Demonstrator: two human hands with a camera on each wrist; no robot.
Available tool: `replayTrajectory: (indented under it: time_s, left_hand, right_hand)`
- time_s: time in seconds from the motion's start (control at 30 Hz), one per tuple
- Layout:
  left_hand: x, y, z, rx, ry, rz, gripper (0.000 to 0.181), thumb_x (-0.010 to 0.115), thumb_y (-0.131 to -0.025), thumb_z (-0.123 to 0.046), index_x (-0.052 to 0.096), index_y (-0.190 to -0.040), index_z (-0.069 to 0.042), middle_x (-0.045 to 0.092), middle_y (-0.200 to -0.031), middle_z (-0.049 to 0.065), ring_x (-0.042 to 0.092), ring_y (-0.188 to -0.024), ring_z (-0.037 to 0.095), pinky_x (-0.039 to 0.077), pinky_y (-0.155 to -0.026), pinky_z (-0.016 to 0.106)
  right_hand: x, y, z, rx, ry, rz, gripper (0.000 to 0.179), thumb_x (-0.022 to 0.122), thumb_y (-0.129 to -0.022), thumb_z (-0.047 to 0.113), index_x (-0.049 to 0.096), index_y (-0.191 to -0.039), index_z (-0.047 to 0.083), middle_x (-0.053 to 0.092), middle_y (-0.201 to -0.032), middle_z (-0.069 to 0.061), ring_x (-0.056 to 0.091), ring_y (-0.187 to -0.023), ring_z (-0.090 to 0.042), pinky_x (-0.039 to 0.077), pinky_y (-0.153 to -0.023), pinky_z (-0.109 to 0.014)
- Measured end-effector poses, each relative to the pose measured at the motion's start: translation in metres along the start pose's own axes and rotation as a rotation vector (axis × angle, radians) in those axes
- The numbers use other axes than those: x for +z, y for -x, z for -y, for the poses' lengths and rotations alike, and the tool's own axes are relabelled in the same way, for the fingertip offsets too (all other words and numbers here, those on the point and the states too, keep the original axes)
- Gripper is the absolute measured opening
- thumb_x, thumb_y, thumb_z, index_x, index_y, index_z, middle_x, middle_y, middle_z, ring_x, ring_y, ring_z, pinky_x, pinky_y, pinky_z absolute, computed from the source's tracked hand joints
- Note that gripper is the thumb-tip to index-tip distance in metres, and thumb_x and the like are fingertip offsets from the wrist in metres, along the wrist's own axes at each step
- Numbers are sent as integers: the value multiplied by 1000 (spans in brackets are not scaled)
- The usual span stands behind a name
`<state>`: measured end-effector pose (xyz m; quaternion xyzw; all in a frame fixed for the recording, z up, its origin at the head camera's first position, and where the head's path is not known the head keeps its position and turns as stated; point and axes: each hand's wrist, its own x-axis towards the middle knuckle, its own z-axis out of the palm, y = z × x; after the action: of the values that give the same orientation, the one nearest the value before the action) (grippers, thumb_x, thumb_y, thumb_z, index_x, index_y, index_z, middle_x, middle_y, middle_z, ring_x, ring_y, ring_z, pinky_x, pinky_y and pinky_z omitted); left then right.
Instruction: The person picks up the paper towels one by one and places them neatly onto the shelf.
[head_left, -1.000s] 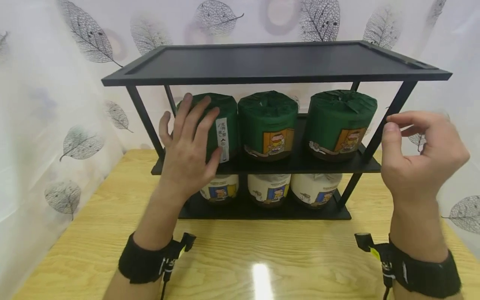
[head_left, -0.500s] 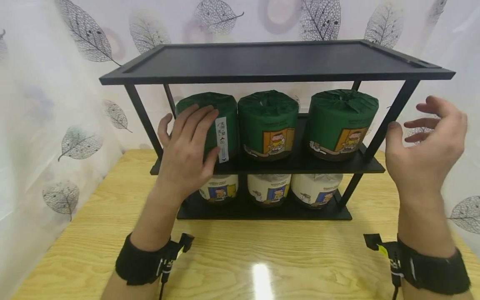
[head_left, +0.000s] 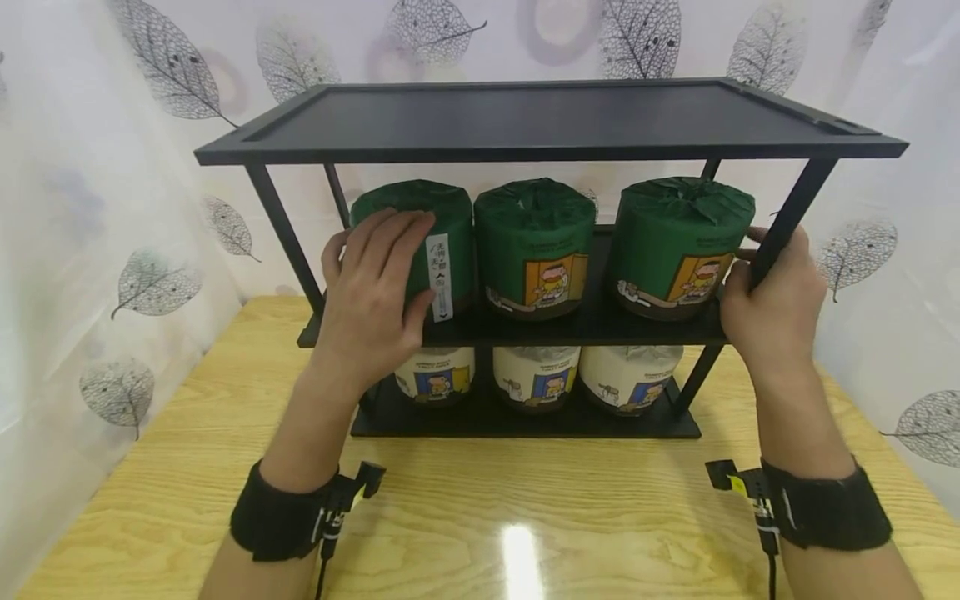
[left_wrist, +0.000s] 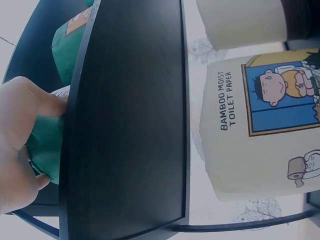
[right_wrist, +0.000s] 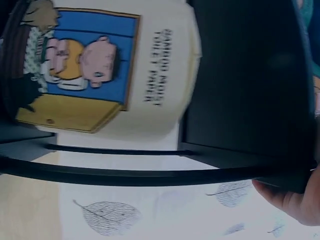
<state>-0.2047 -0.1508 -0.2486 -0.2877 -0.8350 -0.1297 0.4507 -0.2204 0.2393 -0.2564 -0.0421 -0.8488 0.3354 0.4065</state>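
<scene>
Three green wrapped toilet rolls stand on the middle level of a black shelf rack. My left hand holds the left toilet roll, its fingers over the front left side and its thumb by the white label. In the left wrist view, that hand shows thumb and a finger on either side of the green roll. My right hand reaches around the right front post, fingertips behind it and close to the right toilet roll; the post partly hides them. Between them stands the middle toilet roll.
Three cream toilet rolls stand on the bottom level, such as the middle cream roll. The rack rests on a wooden table. Behind hangs a pale curtain with leaf prints. Slim posts bound the rack's sides.
My right hand has moved left from outside the rack to the right front post and roll. My left hand's fingers have drawn closer together on the left roll.
</scene>
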Motion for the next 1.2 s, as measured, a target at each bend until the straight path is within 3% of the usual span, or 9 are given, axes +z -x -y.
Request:
replayTrajectory:
  time_s: [0.13, 0.43, 0.6, 0.83, 1.1, 1.2]
  left_hand:
    - [1, 0, 0, -2, -8, 4, 65, 69, -86, -8, 46, -147, -8, 50, -144, 14, 39, -138, 34, 25, -107, 60]
    - [2, 0, -2, -12, -7, 35, 67, 66, -85, -7, 45, -148, -10, 49, -144, 13, 37, -137, 35, 25, -108, 59]
    - [3, -1, -4, -5, -29, 42, 67, 62, -85, -5, 44, -149, -11, 48, -144, 13, 36, -137, 35, 26, -109, 58]
    - [1, -2, -6, -38, -57, 92, 76, 63, -88, -7, 29, -157, -11, 42, -147, 14, 31, -139, 34, 22, -111, 58]
    - [-2, -1, -7, -48, -48, 58, 58, 34, -92, -2, 45, -148, -12, 45, -147, 10, 33, -140, 33, 23, -109, 60]
    - [-3, -1, -7, -52, -49, 51, 57, 31, -92, -2, 47, -146, -11, 46, -146, 10, 34, -139, 33, 23, -108, 60]
  right_hand:
    - [2, 0, -2, 43, 25, 86, 46, 43, -98, 10, 43, -143, -1, 65, -124, -28, 62, -112, -51, 46, -91, -59]
    - [3, 4, -7, 38, 20, 72, 34, 44, -99, 12, 49, -126, -8, 63, -115, -33, 60, -104, -49, 43, -88, -59]
    - [1, 5, -9, 63, 45, 104, 36, 42, -101, 14, 45, -128, -8, 61, -113, -34, 60, -102, -50, 45, -89, -61]
    - [1, 6, -9, 47, 69, 96, 36, 38, -101, 17, 44, -131, -4, 64, -105, -37, 61, -94, -55, 44, -78, -63]
    - [5, 4, -6, -4, 33, 32, 31, 40, -101, 13, 47, -125, -6, 64, -100, -37, 60, -91, -55, 40, -74, -60]
    - [6, 4, -6, 0, 31, 29, 31, 40, -101, 14, 47, -125, -5, 66, -98, -35, 61, -89, -52, 39, -73, -54]
